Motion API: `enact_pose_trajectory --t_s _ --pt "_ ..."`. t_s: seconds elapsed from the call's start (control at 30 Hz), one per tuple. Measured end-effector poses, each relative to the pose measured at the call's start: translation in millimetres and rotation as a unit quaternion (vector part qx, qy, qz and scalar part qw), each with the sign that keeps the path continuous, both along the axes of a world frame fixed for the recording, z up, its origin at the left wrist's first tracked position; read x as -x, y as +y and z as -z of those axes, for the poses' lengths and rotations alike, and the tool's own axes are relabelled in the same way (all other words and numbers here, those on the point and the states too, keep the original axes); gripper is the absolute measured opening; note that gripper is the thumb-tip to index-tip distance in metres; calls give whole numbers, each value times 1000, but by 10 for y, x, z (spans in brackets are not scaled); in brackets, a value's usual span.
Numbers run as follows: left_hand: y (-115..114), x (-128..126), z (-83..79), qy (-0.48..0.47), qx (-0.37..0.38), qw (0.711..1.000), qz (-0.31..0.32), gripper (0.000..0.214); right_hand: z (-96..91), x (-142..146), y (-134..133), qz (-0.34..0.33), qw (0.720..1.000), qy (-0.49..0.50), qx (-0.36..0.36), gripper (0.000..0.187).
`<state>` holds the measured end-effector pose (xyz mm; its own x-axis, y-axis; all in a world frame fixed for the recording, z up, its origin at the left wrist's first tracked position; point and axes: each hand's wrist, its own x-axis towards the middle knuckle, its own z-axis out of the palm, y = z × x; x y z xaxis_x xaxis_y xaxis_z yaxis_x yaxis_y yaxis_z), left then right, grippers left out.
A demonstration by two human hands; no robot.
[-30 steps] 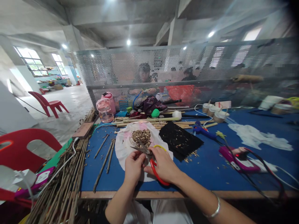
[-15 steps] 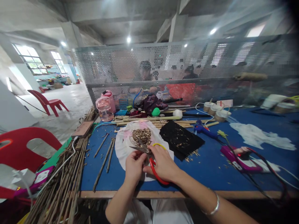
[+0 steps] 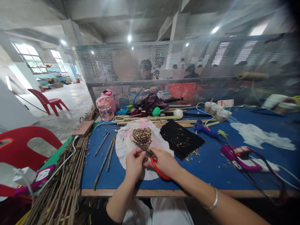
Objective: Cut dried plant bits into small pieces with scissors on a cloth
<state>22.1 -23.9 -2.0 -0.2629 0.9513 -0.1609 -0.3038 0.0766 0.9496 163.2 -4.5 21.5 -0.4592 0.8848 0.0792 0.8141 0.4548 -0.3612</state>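
Observation:
My right hand (image 3: 165,162) is closed round the handles of a pair of scissors (image 3: 143,147), one red and one yellow. The blades look brought together and point up and left over a heap of small cut wood bits (image 3: 142,135). Just beside the blades, my left hand (image 3: 134,164) has its fingers pinched; whatever is between them is too small to make out. Both hands hover over a round white cloth (image 3: 122,153) on which the heap lies. Several thin sticks (image 3: 103,165) lie left of the cloth.
A black cloth (image 3: 181,139) with scattered chips lies to the right. Behind are long canes (image 3: 152,118), a glue gun (image 3: 205,128) and a pink bottle (image 3: 106,107). A bundle of twigs (image 3: 63,184) runs along the left edge. A purple power strip (image 3: 242,159) sits right.
The scissor blades, spread apart earlier, have come together. My right hand has tightened on the handles. My left hand stays in nearly the same place.

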Motion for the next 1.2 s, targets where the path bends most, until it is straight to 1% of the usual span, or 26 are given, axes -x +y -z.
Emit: enact_pose_trajectory --t_s 0.1,0.23,0.33,0.4,0.5,0.7,0.8,0.9,1.07,1.2 --pt "1 -7 -10 -14 6 1000 22 45 -41 -27 23 7 1000 5 16 44" --pt "5 -4 -7 -12 6 999 45 47 -128 -66 47 2 998 47 45 42" --pt "-2 4 -14 -20 0 999 46 46 -137 -73 30 8 998 53 14 42" --pt "-13 10 -28 -9 -12 999 45 42 -109 -64 9 0 998 54 -14 45" --pt "-31 21 -45 17 -22 999 44 35 -59 -40 -14 -24 997 61 -33 51" --pt "-38 20 -22 19 -26 999 44 29 -45 26 -31 -26 998 48 -29 69" --pt "-39 13 -2 27 -17 999 27 28 -59 60 -46 -22 999 31 -32 72" --pt "-49 15 -3 59 -22 998 13 24 -77 72 -63 -19 999 25 -28 68" --pt "-65 33 -19 112 -37 993 14 24 -106 36 -89 -24 999 33 26 47" --pt "-56 37 22 123 -42 991 21 25 -122 -3 -68 -4 999 16 36 43"
